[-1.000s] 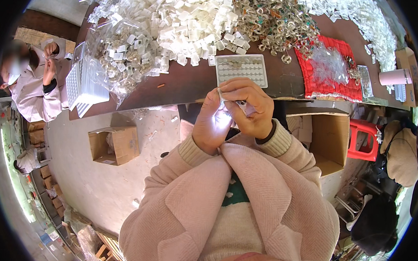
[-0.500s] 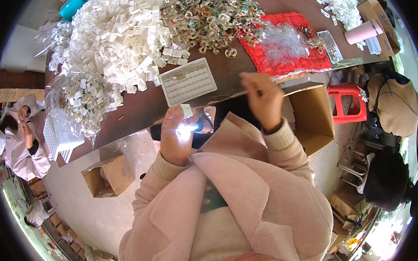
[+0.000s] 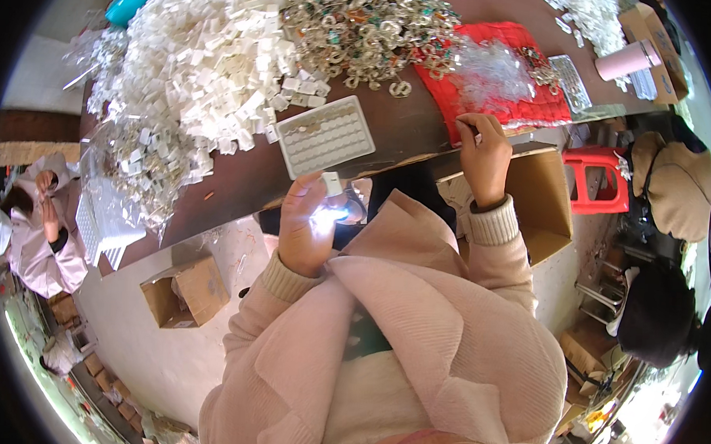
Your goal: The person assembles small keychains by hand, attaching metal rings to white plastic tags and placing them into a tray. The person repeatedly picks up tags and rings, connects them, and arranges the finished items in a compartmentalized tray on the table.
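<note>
My left hand (image 3: 303, 232) pinches a small white plastic housing (image 3: 331, 184) near the table's front edge. A bright light glares beside its palm, hiding some of the fingers. My right hand (image 3: 486, 158) is closed in a pinch at the near left corner of the red quilted cloth (image 3: 513, 111); a tiny pale speck shows at its fingertips, too small to name. Thin clear plastic pieces (image 3: 493, 72) lie heaped on the cloth. Between the hands, farther in, sits a white tray (image 3: 327, 148) with rows of small cells, some of its far cells holding small pieces.
White plastic housings (image 3: 227, 66) form a large heap at the left, beside a pile of ring-like metal and clear parts (image 3: 364, 32). A pink bottle (image 3: 628, 59) lies at the far right. Below the table edge stands an open cardboard box (image 3: 543, 202), near a red stool (image 3: 597, 181).
My right hand has moved right and slightly upward to the red cloth's corner, its fingers now pinched. The left hand keeps the white housing, with only a small shift.
</note>
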Available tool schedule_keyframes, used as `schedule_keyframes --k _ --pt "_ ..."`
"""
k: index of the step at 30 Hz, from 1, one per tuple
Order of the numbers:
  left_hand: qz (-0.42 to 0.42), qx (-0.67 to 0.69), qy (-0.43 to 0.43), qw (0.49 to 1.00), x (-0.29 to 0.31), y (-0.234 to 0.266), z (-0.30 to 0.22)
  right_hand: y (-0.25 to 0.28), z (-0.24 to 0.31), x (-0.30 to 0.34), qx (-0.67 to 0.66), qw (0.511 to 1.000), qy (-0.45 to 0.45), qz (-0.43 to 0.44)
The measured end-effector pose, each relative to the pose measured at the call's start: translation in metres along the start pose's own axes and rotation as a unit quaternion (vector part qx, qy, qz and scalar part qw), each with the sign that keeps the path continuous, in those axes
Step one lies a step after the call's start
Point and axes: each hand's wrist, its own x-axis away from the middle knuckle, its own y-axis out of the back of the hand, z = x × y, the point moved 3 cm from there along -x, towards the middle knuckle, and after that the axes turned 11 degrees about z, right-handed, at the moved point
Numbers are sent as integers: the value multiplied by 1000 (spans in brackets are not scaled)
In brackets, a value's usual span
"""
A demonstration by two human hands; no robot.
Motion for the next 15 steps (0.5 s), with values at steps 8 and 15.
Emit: schedule_keyframes --k 8,15 --pt "3 -16 -23 1000 7 0 -1 -46 119 35 -202 937 235 163" --pt "19 -27 -46 998 14 -1 -10 -55 134 37 -182 924 297 157"
